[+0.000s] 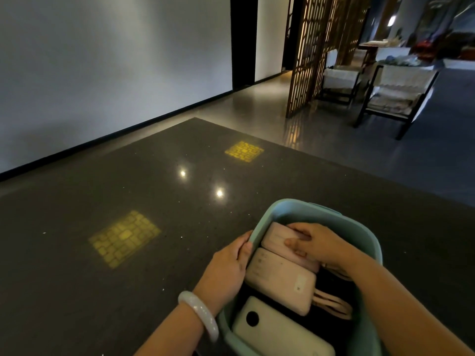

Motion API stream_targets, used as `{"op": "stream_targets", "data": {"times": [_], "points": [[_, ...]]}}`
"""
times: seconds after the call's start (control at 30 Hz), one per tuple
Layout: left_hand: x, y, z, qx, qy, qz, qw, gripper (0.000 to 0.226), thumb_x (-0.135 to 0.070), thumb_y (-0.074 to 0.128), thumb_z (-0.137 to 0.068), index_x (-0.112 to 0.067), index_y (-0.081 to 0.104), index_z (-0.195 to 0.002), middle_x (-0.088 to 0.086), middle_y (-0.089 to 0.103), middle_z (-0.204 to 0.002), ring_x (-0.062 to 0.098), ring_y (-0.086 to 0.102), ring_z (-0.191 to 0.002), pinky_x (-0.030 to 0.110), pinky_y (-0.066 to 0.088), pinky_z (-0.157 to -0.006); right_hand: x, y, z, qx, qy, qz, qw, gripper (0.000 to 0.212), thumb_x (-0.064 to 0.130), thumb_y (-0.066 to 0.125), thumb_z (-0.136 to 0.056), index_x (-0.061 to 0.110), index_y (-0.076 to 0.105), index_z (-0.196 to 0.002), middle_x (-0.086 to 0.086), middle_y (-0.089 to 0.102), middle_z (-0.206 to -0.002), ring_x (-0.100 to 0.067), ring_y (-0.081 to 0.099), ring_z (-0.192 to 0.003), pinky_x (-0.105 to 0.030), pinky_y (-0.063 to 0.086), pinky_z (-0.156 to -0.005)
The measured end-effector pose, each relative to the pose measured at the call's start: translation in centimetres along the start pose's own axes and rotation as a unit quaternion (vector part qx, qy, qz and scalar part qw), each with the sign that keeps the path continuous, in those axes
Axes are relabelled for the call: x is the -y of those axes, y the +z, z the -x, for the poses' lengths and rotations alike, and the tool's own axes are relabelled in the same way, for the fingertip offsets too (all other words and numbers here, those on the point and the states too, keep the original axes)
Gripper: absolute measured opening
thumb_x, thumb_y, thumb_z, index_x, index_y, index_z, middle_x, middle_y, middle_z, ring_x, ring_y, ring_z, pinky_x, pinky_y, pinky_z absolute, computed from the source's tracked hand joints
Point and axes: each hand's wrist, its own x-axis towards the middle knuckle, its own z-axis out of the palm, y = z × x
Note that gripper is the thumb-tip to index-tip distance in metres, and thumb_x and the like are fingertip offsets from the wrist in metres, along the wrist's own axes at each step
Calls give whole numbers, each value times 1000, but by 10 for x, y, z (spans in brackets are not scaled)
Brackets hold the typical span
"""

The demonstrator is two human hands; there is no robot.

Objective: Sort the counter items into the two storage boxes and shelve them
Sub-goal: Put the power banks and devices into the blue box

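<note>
Teal storage box [365,227] on the dark bench [102,253], left hand [226,265] grip curled over the box's left rim, right hand [321,242] inside the box, grip pinching the far pink power bank [277,237], 2 more power banks nearer in the box

2 bare forearms, no sleeves visible. 1 pale, glossy, rounded bangle [199,314] encircles the left wrist.

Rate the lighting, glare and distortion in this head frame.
Head view: dim overall; two ceiling-light glare spots and yellow patterned light patches on the dark counter; wide-angle bending at the edges; hands and teal box sharp enough, far chairs soft.
</note>
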Motion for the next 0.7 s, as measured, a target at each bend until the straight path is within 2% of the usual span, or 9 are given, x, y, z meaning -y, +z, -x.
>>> {"op": "stream_targets", "data": {"times": [0.23, 0.33, 0.5, 0.7], "points": [[2, 1, 0, 1, -7, 1, 1000, 43, -49, 30, -101, -42, 37, -143, -15, 52, -136, -4, 47, -116, 18, 35, -97, 1, 2, 1, -3, -6, -1, 1000, 47, 43, 63, -87, 37, 50, -133, 14, 63, -114, -5, 59, -101, -37, 49, -95], [2, 1, 0, 1, -8, 0, 1000, 45, -50, 29, -100, -42, 36, -143, -14, 52, -137, 0, 47, -121, 19, 35, -99, 3, 2, 3, -1, -8, -7, 1000, 48, 42, 62, -88, 35, 50, -134, 14, 63, -114, -4, 59, -100, -35, 48, -95], [1, 1, 0, 2, -7, -3, 1000, 44, -51, 28, -100, -45, 36, -142, -17, 52, -135, -6, 44, -110, 17, 33, -94, 5, 2, 3, 0, -11, 3, 1000, 46, 41, 61, -89, 34, 50, -133, 13, 62, -113, -4, 59, -98, -33, 48, -93], [1, 1, 2, -2, -9, 10, 1000, 42, -49, 30, -101, -44, 38, -142, -19, 52, -131, -8, 44, -110, 17, 33, -93, 3, 3, 2, 4, -9, -2, 1000, 46, 42, 59, -90, 34, 49, -134, 14, 62, -111, -3, 58, -97, -32, 49, -90]]}}
